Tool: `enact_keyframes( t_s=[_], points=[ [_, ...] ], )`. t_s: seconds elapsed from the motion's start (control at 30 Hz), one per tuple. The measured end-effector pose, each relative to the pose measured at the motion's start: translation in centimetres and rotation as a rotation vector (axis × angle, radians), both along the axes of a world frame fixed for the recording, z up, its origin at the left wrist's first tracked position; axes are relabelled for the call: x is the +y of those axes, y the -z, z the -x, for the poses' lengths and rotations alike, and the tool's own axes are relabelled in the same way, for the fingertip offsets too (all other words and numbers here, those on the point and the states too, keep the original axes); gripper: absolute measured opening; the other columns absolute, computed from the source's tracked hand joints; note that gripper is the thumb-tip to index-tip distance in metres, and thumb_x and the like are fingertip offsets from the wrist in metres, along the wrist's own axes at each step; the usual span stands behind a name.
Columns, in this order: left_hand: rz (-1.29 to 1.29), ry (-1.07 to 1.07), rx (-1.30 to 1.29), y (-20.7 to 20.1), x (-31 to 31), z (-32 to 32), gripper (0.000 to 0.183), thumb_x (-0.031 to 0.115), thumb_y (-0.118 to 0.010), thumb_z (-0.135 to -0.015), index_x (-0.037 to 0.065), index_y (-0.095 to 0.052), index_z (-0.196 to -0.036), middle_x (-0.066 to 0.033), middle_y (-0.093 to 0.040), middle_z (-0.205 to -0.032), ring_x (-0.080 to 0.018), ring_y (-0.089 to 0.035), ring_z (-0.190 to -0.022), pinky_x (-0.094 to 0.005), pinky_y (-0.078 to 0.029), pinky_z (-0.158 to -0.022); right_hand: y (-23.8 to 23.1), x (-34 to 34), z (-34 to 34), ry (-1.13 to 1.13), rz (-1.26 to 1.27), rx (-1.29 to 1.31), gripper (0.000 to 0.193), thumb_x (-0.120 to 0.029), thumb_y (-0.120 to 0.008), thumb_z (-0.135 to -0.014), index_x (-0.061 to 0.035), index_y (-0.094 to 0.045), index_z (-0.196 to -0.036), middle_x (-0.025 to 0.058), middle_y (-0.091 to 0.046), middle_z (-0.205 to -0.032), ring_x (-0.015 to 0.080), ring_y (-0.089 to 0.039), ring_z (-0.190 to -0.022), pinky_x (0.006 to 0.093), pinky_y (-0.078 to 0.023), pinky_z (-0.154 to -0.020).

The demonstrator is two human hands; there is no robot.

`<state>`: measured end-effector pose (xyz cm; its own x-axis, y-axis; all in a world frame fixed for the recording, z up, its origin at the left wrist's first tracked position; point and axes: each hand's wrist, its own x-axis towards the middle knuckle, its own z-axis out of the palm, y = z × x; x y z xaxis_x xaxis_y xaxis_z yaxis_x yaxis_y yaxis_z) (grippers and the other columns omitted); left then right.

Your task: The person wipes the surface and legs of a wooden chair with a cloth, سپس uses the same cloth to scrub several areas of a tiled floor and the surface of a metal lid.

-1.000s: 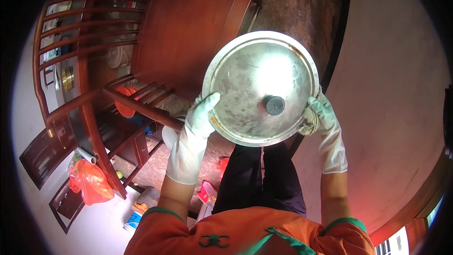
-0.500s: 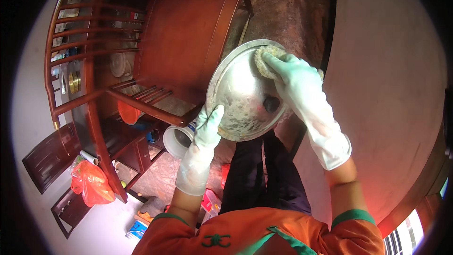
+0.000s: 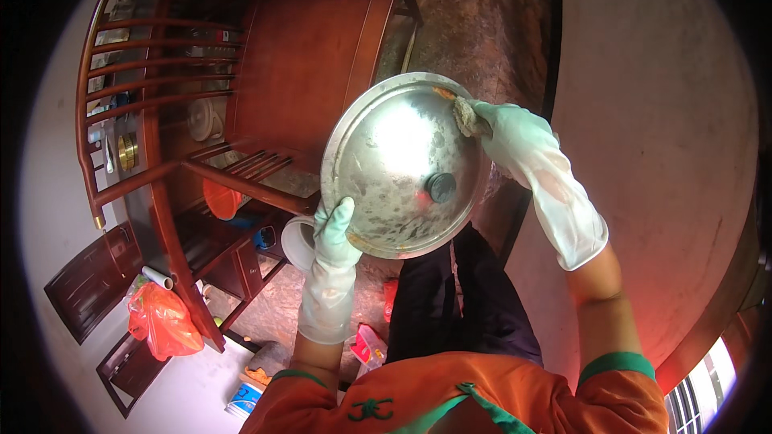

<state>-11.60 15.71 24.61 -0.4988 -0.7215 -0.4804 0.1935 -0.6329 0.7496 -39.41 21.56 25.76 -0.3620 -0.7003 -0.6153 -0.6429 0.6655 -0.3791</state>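
Note:
A round metal pot lid (image 3: pixel 386 145) with a black knob (image 3: pixel 441 187) is held up before me, its shiny face stained with dark spots. My left hand (image 3: pixel 335 233), in a pale rubber glove, grips the lid's lower left rim, thumb on top and the other fingers mostly hidden beneath. At the upper right edge my gloved right hand (image 3: pixel 515 133) is closed on a beige scouring pad (image 3: pixel 466 117), pressing it to the lid by the rim. An orange-brown stain (image 3: pixel 443 93) shows just beside the pad.
To the left stands a reddish wooden armchair (image 3: pixel 301 64). A white bucket (image 3: pixel 298 243) is on the floor near my left hand. An orange plastic bag (image 3: pixel 165 321) hangs at lower left. A pale wall-like surface (image 3: pixel 643 137) fills the right side.
The lid has shifted left and slightly down, tilting so its knob shows more fully. My right hand with the scouring pad has moved toward the right rim.

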Motion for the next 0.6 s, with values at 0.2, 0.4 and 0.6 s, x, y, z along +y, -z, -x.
enact_keyframes(
  t_s=[0.2, 0.4, 0.6],
  points=[
    [0.042, 0.046, -0.024, 1.6, -0.2, -1.1, 0.052, 0.011, -0.056, -0.083, 0.003, -0.039, -0.132, -0.0109, -0.049, -0.125, -0.0246, -0.051, -0.111, -0.0391, -0.043, -0.095, 0.4, 0.4, -0.3, 0.172, 0.004, -0.215, 0.039, -0.009, -0.049, -0.081, -0.0183, -0.057, -0.119, 0.0140, -0.064, -0.091, 0.0270, -0.062, -0.083, 0.0356, -0.049, -0.072],
    [0.134, 0.209, -0.108, 3.2, -1.7, -2.2, 0.046, 0.006, -0.054, -0.084, 0.003, -0.043, -0.129, -0.0108, -0.052, -0.123, -0.0212, -0.054, -0.107, -0.0361, -0.047, -0.091, -2.7, -3.0, -0.7, 0.137, 0.154, -0.265, 0.032, -0.012, -0.049, -0.080, -0.0109, -0.061, -0.109, 0.0170, -0.064, -0.098, 0.0332, -0.062, -0.090, 0.0371, -0.049, -0.079],
    [0.101, 0.237, -0.035, 2.4, -1.8, 0.9, 0.050, 0.011, -0.056, -0.087, 0.001, -0.038, -0.132, -0.0105, -0.050, -0.127, -0.0200, -0.051, -0.112, -0.0347, -0.041, -0.097, -4.7, -4.1, -8.2, -0.320, 0.400, 0.315, 0.021, -0.021, -0.059, -0.077, -0.0091, -0.063, -0.094, 0.0100, -0.062, -0.096, 0.0283, -0.063, -0.085, 0.0411, -0.051, -0.074]
  ],
)
